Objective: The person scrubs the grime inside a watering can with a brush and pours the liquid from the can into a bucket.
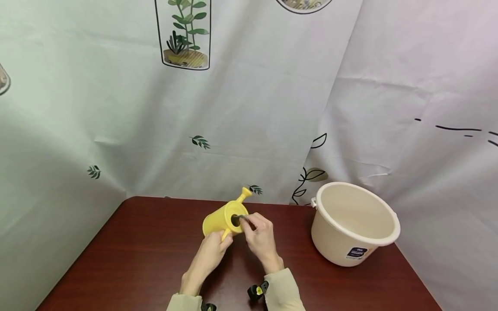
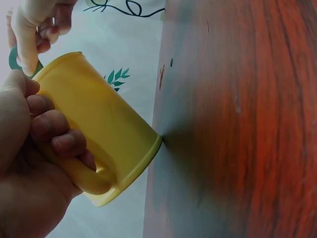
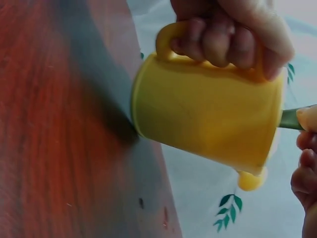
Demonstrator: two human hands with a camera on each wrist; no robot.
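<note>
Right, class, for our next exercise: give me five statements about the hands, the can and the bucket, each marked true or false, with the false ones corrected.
1. The left hand grips the yellow watering can by its handle. True.
2. The watering can stands upright. False: it is tilted.
3. The right hand pinches a green item. True.
4. A beige bucket stands on the table. True.
5. In the head view, the bucket is left of the watering can. False: it is right of it.

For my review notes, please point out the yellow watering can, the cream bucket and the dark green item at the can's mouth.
Yellow watering can [image 1: 216,222]: head view, side of its body.
Cream bucket [image 1: 334,243]: head view, outer wall.
Dark green item [image 3: 290,119]: right wrist view, stretch showing outside the can.
</note>
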